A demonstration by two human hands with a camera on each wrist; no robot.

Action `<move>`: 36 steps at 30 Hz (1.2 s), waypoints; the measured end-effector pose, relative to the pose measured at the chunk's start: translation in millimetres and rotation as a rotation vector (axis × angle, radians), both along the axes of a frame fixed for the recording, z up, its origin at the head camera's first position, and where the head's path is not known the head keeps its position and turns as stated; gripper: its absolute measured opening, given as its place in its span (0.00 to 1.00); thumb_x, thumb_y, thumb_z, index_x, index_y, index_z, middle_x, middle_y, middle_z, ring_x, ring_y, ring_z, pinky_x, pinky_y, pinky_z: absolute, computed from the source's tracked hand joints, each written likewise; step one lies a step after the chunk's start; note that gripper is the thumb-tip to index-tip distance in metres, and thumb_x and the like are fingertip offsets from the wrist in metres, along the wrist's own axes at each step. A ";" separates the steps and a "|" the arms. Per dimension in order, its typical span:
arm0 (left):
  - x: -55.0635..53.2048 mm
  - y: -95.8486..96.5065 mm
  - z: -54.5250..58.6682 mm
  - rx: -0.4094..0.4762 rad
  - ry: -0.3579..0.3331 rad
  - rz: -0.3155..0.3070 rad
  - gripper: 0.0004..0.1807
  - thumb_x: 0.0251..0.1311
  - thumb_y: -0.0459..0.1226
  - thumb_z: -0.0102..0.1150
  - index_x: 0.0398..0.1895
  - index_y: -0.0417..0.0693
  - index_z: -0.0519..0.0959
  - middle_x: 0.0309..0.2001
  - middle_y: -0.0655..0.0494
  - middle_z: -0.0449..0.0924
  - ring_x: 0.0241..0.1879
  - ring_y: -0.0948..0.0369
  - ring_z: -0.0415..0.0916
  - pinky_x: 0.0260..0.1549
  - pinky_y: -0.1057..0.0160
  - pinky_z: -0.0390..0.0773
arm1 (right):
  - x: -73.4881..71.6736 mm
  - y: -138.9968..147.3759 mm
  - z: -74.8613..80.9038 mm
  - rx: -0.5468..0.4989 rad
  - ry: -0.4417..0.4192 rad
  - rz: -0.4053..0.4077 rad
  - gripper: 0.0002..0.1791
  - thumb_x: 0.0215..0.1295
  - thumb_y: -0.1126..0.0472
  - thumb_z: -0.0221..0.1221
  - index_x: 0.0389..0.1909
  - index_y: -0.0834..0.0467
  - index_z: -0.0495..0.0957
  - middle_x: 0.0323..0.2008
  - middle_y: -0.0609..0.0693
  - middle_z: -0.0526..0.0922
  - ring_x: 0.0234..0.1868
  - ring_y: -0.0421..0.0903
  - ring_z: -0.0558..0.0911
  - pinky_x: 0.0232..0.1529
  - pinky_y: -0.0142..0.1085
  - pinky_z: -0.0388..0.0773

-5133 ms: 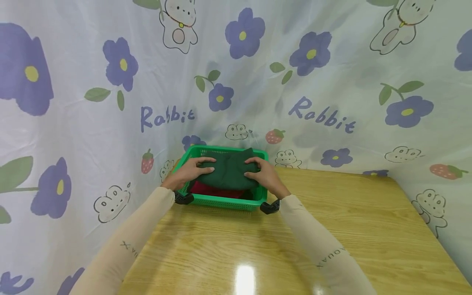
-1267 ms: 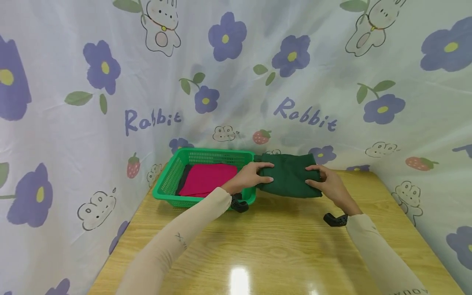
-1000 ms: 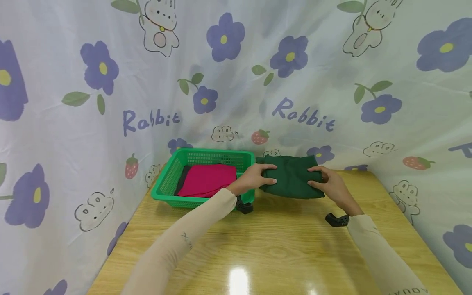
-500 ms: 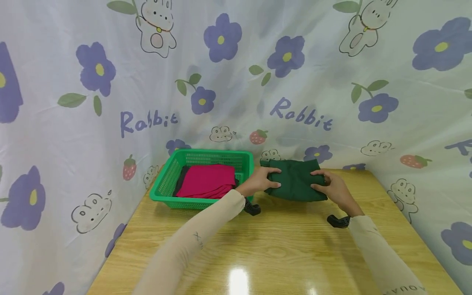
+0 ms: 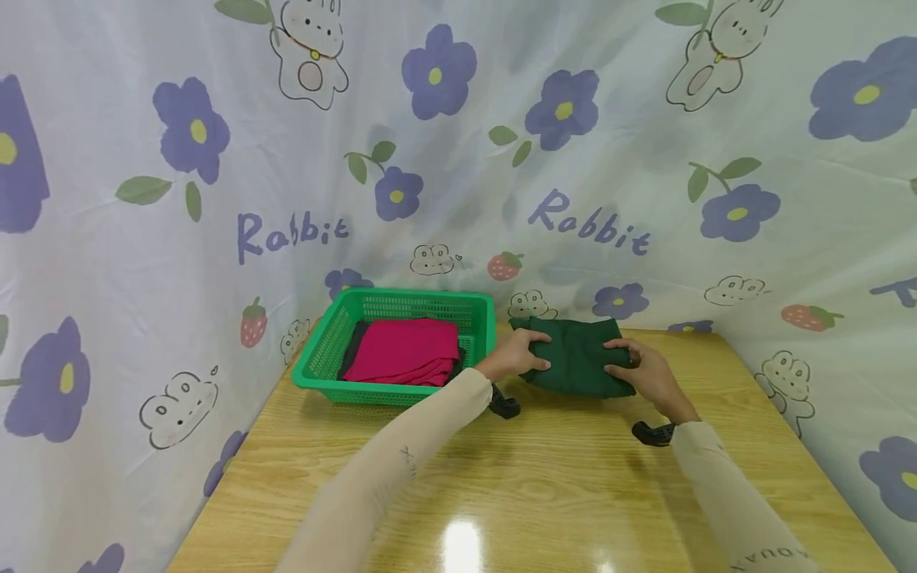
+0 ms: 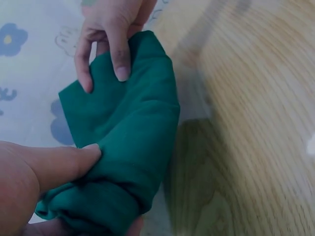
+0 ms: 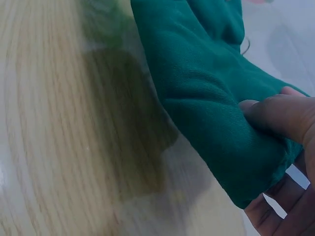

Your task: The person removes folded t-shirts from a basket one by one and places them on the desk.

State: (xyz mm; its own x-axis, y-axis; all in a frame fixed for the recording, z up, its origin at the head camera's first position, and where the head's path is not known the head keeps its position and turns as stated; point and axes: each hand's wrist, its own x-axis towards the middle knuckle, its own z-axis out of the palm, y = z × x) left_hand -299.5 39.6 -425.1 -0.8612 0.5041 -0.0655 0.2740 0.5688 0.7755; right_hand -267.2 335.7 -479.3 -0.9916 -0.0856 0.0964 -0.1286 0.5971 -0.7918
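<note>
A folded dark green cloth (image 5: 573,360) is held between my two hands to the right of the basket. My left hand (image 5: 514,355) grips its left end, thumb (image 6: 74,164) on top and fingers mostly hidden underneath. The right end is pinched by my right hand (image 5: 652,380), whose thumb (image 7: 275,115) presses the upper face. In the right wrist view, a shadow and reflection lie on the table beside the cloth, which appears raised a little. Its underside is hidden.
A green plastic basket (image 5: 372,392) stands at the back left, close to the cloth's left end. Inside lie a folded crimson cloth (image 5: 401,346) and dark cloth under it. Behind the wooden table (image 5: 544,485) hangs a patterned curtain (image 5: 458,159).
Both hands have lifted the green cloth out of the basket and carried it right, uncovering the crimson cloth. Over the last second it has come slightly lower and nearer the table.
</note>
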 end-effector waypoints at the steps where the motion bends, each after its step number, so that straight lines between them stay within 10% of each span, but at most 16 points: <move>1: -0.4 1.1 -1.0 -0.006 0.002 0.003 0.30 0.67 0.36 0.68 0.72 0.50 0.75 0.74 0.47 0.67 0.68 0.48 0.70 0.58 0.53 0.78 | -0.6 0.4 -2.0 -0.005 -0.004 -0.001 0.26 0.70 0.57 0.68 0.67 0.53 0.76 0.28 0.53 0.67 0.36 0.52 0.75 0.33 0.36 0.73; 23: -11.9 17.2 -21.4 -0.054 -0.066 0.064 0.31 0.66 0.30 0.68 0.72 0.48 0.74 0.74 0.44 0.66 0.49 0.47 0.80 0.38 0.60 0.76 | -13.5 2.2 -25.4 -0.006 -0.024 -0.003 0.25 0.69 0.58 0.68 0.66 0.52 0.77 0.37 0.54 0.65 0.37 0.52 0.65 0.36 0.40 0.69; 36: -12.1 22.0 -28.0 -0.096 -0.064 0.056 0.30 0.68 0.30 0.66 0.73 0.45 0.73 0.72 0.45 0.70 0.58 0.49 0.78 0.38 0.61 0.72 | -18.3 2.7 -32.9 0.039 -0.030 0.008 0.25 0.70 0.59 0.68 0.67 0.54 0.77 0.33 0.53 0.64 0.33 0.51 0.64 0.36 0.42 0.67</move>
State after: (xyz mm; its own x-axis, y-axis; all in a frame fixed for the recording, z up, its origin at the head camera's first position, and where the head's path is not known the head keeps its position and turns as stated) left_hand -311.6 61.7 -453.1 -0.8805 0.4437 -0.1669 0.1913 0.6547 0.7312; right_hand -285.5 338.4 -512.2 -0.9934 -0.0965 0.0628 -0.1096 0.6269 -0.7713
